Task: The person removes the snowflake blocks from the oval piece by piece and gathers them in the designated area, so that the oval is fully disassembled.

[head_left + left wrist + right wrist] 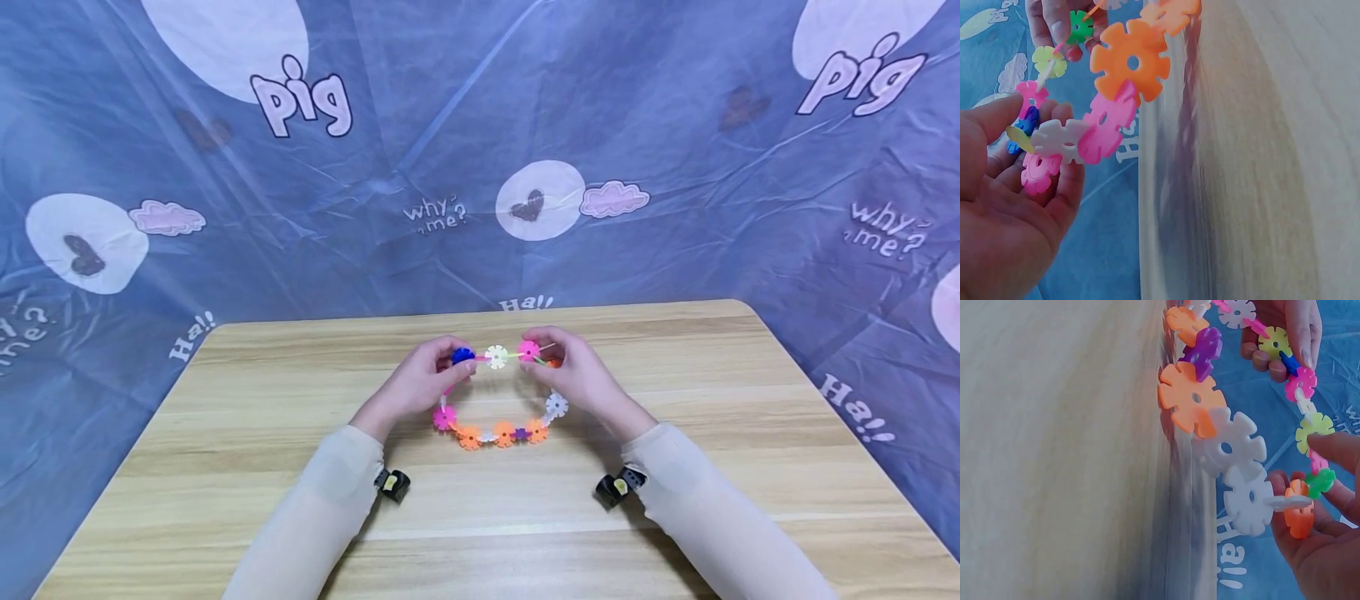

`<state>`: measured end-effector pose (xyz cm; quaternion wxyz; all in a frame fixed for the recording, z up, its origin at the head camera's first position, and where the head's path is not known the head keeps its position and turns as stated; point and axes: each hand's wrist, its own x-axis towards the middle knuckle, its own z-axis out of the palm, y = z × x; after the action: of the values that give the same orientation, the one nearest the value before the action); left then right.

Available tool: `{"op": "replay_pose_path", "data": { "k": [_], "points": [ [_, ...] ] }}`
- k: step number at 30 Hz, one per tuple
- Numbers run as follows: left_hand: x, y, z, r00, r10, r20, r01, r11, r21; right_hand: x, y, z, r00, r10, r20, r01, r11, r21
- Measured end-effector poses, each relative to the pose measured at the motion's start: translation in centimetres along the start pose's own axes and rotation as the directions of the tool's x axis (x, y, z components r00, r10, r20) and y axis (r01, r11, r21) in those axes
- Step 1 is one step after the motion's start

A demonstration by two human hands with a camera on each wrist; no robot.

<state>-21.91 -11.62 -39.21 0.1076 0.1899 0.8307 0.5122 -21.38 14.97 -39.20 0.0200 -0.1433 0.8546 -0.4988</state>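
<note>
Notched, flower-shaped plastic interlocking discs in several colours are slotted together into a loop (503, 434), held over the wooden table. My left hand (420, 379) grips the loop's left side around a blue disc (462, 356). In the left wrist view, pink and white discs (1062, 141) lie along that hand's fingers. Opposite, my right hand (576, 371) pinches the loop near a pink disc (528, 351). In the right wrist view, green (1320, 483) and orange discs (1298, 509) sit between its fingers. A pale disc (496, 357) spans the gap between the hands. Fingers hide some joints.
The loop is above the middle of a light wooden table (247, 467). A blue printed cloth (360, 242) hangs behind the table and along its sides. Each wrist wears a small black camera, such as the left wrist camera (393, 484).
</note>
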Motion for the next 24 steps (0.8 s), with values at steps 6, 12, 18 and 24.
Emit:
{"op": "replay_pose_path", "data": {
  "k": [6,12,18,24],
  "points": [
    [-0.43,-0.07,0.16,0.997,0.059,-0.051,-0.058,0.998,0.016,-0.24,0.11,-0.40,0.998,0.000,0.068,-0.004,0.999,0.052],
    [-0.83,0.11,0.21,0.993,0.095,-0.076,-0.096,0.995,-0.011,-0.14,0.02,-0.38,0.992,0.027,0.120,-0.033,0.998,0.048],
    [-0.95,0.39,0.35,0.989,0.109,-0.100,-0.115,0.992,-0.052,-0.17,-0.23,0.14,0.991,0.023,0.133,-0.046,0.984,0.173],
    [-1.00,0.40,0.52,0.988,0.118,-0.105,-0.124,0.991,-0.056,-0.69,-0.64,0.21,0.996,0.016,0.087,-0.031,0.984,0.175]
  ]
}}
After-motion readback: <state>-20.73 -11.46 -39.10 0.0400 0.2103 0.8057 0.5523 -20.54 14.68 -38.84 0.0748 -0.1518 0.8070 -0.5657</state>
